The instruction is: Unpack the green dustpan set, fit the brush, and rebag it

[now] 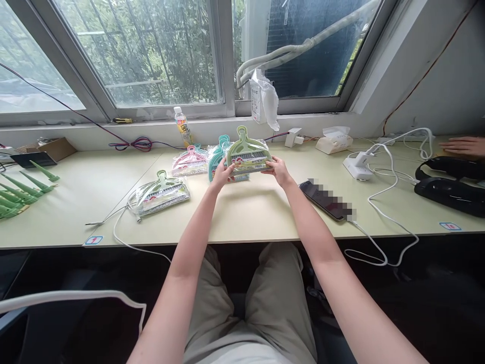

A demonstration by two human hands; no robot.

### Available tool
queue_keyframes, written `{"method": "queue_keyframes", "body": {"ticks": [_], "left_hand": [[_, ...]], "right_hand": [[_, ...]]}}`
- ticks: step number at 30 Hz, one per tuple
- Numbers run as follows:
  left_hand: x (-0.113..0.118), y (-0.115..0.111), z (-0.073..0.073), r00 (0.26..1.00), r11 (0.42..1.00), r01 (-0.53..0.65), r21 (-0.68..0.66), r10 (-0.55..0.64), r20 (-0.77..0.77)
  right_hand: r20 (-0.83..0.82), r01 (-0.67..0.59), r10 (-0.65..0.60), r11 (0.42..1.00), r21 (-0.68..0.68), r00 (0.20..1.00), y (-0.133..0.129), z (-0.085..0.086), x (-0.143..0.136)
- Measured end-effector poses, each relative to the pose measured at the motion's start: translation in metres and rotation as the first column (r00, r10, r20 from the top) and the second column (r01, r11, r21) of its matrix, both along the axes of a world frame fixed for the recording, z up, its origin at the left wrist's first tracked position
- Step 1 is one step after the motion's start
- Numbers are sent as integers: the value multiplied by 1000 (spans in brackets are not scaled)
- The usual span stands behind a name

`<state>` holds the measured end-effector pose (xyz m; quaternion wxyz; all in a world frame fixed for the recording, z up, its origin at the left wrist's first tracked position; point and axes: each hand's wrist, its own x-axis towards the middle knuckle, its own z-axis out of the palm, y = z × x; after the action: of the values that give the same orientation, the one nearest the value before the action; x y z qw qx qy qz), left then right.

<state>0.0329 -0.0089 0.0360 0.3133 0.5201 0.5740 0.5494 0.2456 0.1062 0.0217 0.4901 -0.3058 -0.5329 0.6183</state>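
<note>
Between my two hands is a green mini dustpan and brush set point(248, 151) in clear plastic wrap, raised above the table with its handle pointing away from me. My left hand point(222, 174) grips its lower left corner. At the lower right corner, my right hand point(279, 171) is closed on the same pack. Just behind and left of it lies a teal wrapped set point(215, 161), partly covered by the held one. A pink wrapped set point(190, 163) is beside the teal one. Another green wrapped set point(161, 196) rests nearer, to the left.
A phone point(324, 199) on a white cable lies right of my arms. Farther right are a white charger point(358, 167), a tissue pack point(334, 140), black straps point(452, 187) and another person's hand point(464, 146). A bottle point(183, 126) stands at the back; green spiky pieces point(22, 189) lie far left.
</note>
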Motion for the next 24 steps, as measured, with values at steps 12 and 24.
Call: {"method": "queue_keyframes", "body": {"ticks": [12, 24], "left_hand": [[4, 4, -6, 905, 933, -346, 96, 359, -230], [-20, -5, -3, 741, 821, -554, 137, 561, -368]], "right_hand": [[196, 87, -108, 990, 113, 975, -8, 2, -12], [553, 586, -692, 708, 394, 465, 32, -3, 59]]}}
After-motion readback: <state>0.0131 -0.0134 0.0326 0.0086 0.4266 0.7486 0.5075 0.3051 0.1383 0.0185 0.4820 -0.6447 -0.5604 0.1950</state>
